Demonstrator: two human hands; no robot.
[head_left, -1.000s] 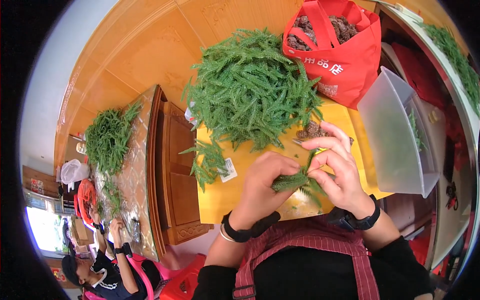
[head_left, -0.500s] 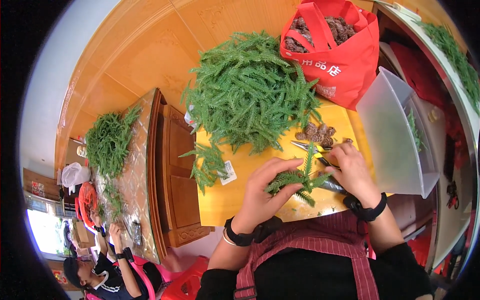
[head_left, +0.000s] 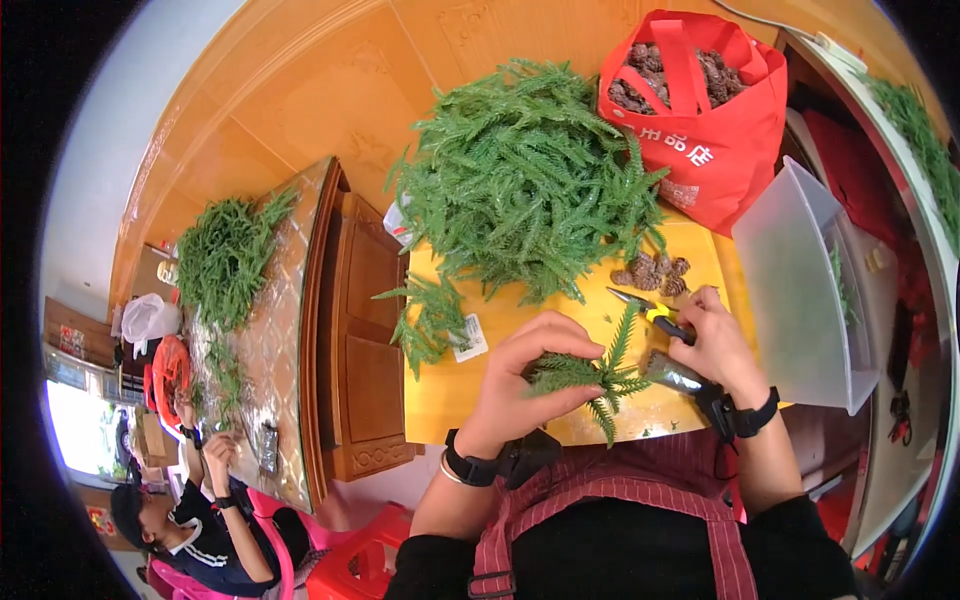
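My left hand (head_left: pixel 535 385) is closed around a green artificial pine sprig (head_left: pixel 612 382), whose needled tips fan out past the thumb and fingertips. To its right, my right hand (head_left: pixel 718 340) has its fingers curled together beside the black-and-yellow pliers (head_left: pixel 655 315). The thumb is close to the pliers' handle; what the fingers pinch, if anything, is hidden. Below that hand lies a dark bundle in clear plastic (head_left: pixel 675 373). Several small brown pine cones (head_left: pixel 648 270) sit just beyond the pliers on the yellow tabletop (head_left: pixel 590 315).
A large heap of green sprigs (head_left: pixel 530 180) covers the far side. Smaller sprigs (head_left: pixel 430 320) and a white label card (head_left: pixel 470 338) lie left. A red bag (head_left: pixel 700 150) of cones and a translucent bin (head_left: pixel 795 290) stand right. A co-worker (head_left: pixel 215 520) sits at another table (head_left: pixel 285 330).
The view has shifted, so the table's things appear farther right. The sprig in my left hand has turned a little, its tips more spread. My right hand has moved slightly off the sprig.
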